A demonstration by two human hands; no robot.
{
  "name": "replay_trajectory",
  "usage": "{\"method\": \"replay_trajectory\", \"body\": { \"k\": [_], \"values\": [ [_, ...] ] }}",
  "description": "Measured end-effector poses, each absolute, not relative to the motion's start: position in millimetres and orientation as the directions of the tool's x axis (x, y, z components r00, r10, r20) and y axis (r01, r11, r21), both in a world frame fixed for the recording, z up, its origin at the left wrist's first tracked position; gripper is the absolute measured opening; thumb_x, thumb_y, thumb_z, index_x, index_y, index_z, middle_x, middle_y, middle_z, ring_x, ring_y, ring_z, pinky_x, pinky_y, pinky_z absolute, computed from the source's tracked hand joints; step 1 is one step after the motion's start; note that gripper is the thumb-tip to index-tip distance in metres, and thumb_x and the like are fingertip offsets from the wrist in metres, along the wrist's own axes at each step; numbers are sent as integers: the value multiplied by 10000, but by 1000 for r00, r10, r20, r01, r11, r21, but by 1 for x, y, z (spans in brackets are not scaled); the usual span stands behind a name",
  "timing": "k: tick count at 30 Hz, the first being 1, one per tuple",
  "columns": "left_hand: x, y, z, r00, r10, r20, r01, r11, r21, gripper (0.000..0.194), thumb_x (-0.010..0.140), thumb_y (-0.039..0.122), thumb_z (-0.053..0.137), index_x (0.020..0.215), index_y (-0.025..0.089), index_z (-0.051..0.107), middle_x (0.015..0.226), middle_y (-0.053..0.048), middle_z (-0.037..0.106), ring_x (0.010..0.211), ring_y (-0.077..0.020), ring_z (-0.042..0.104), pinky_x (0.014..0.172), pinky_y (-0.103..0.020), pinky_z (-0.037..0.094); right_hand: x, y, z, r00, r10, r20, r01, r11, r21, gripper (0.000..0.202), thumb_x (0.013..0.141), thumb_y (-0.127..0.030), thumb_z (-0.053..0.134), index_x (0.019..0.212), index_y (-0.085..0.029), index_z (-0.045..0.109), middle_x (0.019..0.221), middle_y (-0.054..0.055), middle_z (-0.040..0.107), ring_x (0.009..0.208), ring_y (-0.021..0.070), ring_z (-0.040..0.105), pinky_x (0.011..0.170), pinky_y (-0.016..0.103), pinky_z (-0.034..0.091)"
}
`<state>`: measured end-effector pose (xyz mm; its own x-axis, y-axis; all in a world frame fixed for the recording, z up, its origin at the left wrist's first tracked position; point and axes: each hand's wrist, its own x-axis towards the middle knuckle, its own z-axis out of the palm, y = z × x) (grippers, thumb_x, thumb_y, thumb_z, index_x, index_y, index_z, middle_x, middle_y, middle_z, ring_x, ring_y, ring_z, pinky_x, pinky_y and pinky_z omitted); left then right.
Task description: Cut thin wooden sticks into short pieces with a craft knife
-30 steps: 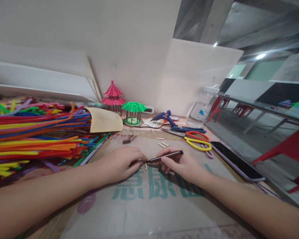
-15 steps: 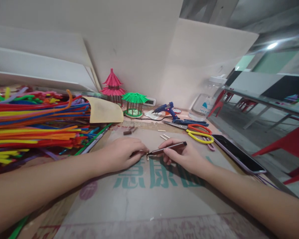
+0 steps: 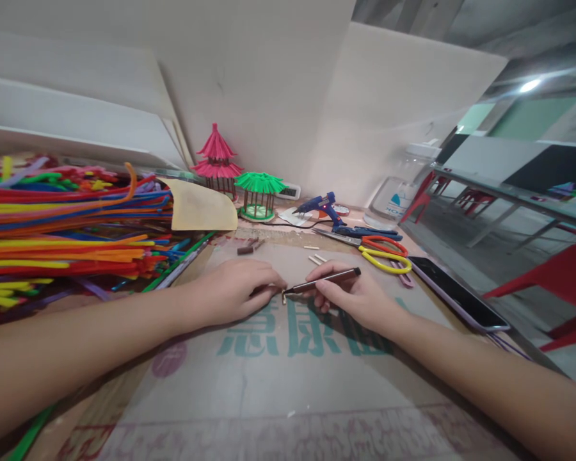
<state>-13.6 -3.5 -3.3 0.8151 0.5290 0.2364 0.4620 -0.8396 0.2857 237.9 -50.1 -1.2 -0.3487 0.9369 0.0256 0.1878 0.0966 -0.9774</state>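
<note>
My right hand (image 3: 352, 296) is closed around a dark brown marker pen (image 3: 331, 279), uncapped and slanting down to the left. Its tip touches a short pale stick (image 3: 284, 298), partly darkened. My left hand (image 3: 237, 289) rests on the printed sheet (image 3: 249, 390) and pinches that stick between its fingertips, which partly hide it. Beyond my right hand lie a few more pale sticks (image 3: 317, 258). A brown pen cap (image 3: 244, 250) lies past my left hand, with small dark pieces beside it.
Bundles of colourful pipe cleaners (image 3: 67, 218) fill the left side. Behind stand a pink-roofed model (image 3: 216, 153) and a green-roofed one (image 3: 258, 192). To the right are a blue glue gun (image 3: 317, 205), scissors (image 3: 386, 255), a clear bottle (image 3: 393, 195) and a phone (image 3: 454, 291).
The view has tilted slightly, so things sit a little higher. Both hands keep the same hold, with the marker tip still at the stick.
</note>
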Motion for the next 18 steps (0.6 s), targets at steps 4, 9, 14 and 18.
{"method": "replay_trajectory", "body": {
  "k": [4,9,14,18],
  "values": [
    [-14,-3,-4,815,528,237,462,-840,283,250,963,171,510,1084,213,725,1008,-38,754,867,-181,681,777,-281,474,239,-48,-4,-355,935,16,174,83,-981,221,859,-369,718,951,-183,643,802,32,735,631,120,648,600,250,555],
    [-14,-3,-5,812,534,237,469,-837,280,250,966,171,512,1088,218,725,1021,-33,755,884,-177,683,788,-274,473,240,-49,-4,-367,930,22,154,84,-985,217,854,-362,722,940,-175,650,802,39,750,639,115,653,613,238,556],
    [-15,-2,-6,815,527,242,464,-842,275,246,968,182,508,1082,216,723,1024,-36,755,870,-180,681,767,-275,471,239,-48,-4,-365,930,33,149,93,-984,204,855,-347,717,949,-182,643,723,4,717,580,102,625,577,228,540],
    [-15,-3,-5,808,537,242,472,-836,279,252,962,172,507,1081,219,724,1034,-30,760,881,-179,684,772,-274,469,239,-49,-3,-370,929,17,153,79,-985,208,846,-352,722,929,-176,648,798,38,746,641,114,657,601,235,550]
  ]
}}
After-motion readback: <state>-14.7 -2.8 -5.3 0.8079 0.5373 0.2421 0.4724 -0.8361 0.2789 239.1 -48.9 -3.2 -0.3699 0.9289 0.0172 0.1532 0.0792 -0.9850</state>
